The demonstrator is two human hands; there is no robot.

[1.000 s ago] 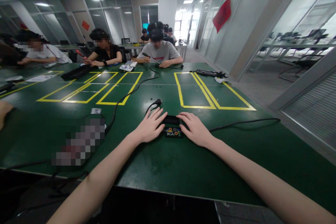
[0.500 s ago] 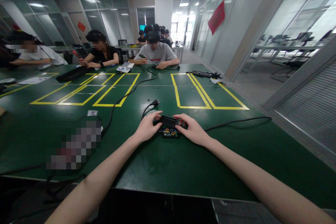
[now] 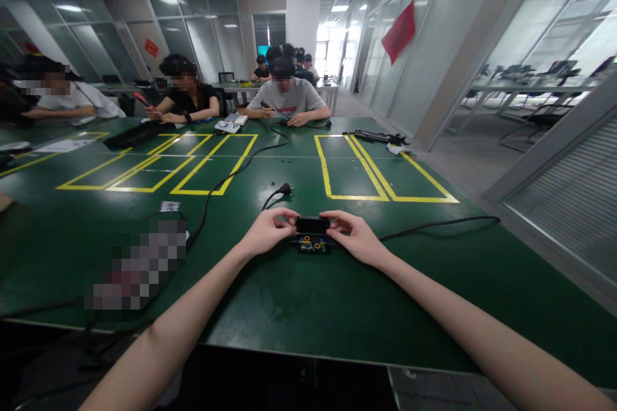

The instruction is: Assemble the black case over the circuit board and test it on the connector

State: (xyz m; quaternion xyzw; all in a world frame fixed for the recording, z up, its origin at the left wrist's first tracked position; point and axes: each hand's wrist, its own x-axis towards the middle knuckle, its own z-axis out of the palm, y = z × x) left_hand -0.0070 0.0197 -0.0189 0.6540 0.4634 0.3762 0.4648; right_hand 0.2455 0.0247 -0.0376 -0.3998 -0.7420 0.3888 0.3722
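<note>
My left hand (image 3: 266, 231) and my right hand (image 3: 355, 236) pinch the two ends of a small black cover (image 3: 312, 225), held just above a small circuit board (image 3: 312, 244) with coloured parts that lies on the green table (image 3: 299, 308). The fingers of both hands are curled round the cover's ends. A black cable (image 3: 436, 226) runs right from the board. A loose black plug (image 3: 284, 190) lies just beyond my hands.
Yellow tape rectangles (image 3: 357, 170) mark the table ahead. Several people sit at the far side with tools and devices. A black tool (image 3: 378, 136) lies at the far right, a black keyboard-like object (image 3: 132, 135) far left, and a blurred-out object (image 3: 137, 263) near left.
My hands went from lying flat beside the black cover to pinching its ends and lifting it slightly off the board. The view shifted a little.
</note>
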